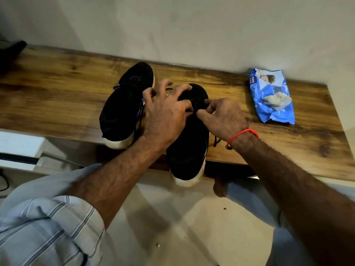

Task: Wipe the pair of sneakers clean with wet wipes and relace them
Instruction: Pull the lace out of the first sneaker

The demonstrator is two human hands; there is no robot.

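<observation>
**Both hands at the laces of the nearer sneaker**

Two black sneakers with white soles lie side by side on a wooden table point(57, 96) that runs along a pale wall. The left sneaker point(123, 104) sits further back, its toe pointing toward the wall and its heel just over the near edge. The right sneaker point(189, 150) lies just beside it and closer to the person, with its heel well past the table edge.

Both hands are on the right sneaker, over its lacing area. The left hand point(165, 110) rests on top of the shoe with its fingers point(167, 83) spread and bent; its thumb and forefinger close together at the middle of the shoe, but whether they have hold of a lace I cannot tell. The right hand point(223, 116), with a red thread around the wrist, has its thumb and forefinger pinched together on the black lace point(215, 142) near the same spot; the other fingers are curled in. A loose end of that lace hangs down the right side of the shoe onto the table.

A blue packet of wet wipes point(270, 96) lies on the table to the right, near the wall and well apart from the shoes, with a white wipe showing at its opening.
</observation>
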